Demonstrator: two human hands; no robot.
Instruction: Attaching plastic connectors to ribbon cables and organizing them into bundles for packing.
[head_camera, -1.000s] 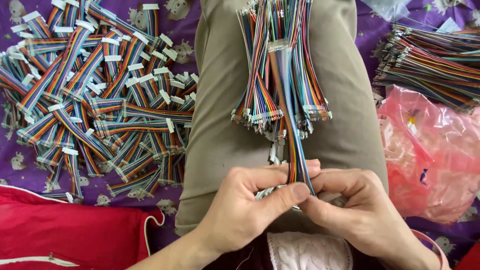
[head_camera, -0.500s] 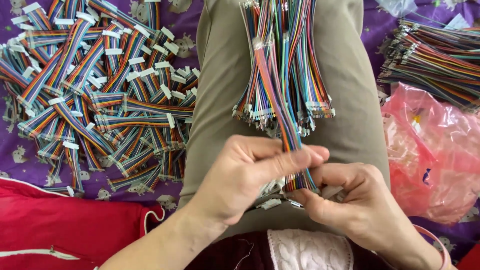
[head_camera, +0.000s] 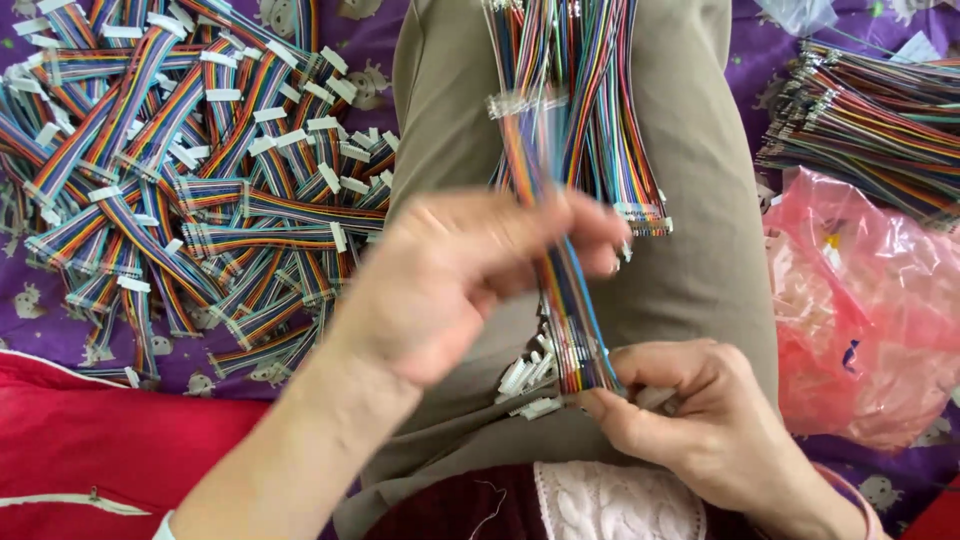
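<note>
My right hand (head_camera: 700, 420) pinches the near end of a flat rainbow-coloured ribbon cable (head_camera: 560, 290) against my lap so its wires stay fanned, loose white plastic connectors (head_camera: 530, 385) just beside those fingers. My left hand (head_camera: 470, 280), blurred, has risen up the strip since half a second ago, fingers pressed around it; beyond lie more cable bundles (head_camera: 600, 110) on my khaki trouser leg (head_camera: 690, 270).

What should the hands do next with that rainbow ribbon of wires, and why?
Probably slide the left hand farther up the ribbon cable to straighten it: the right hand pinches its lower end, the wires are taut between both hands, and loose white connectors lie beside that grip.
</note>
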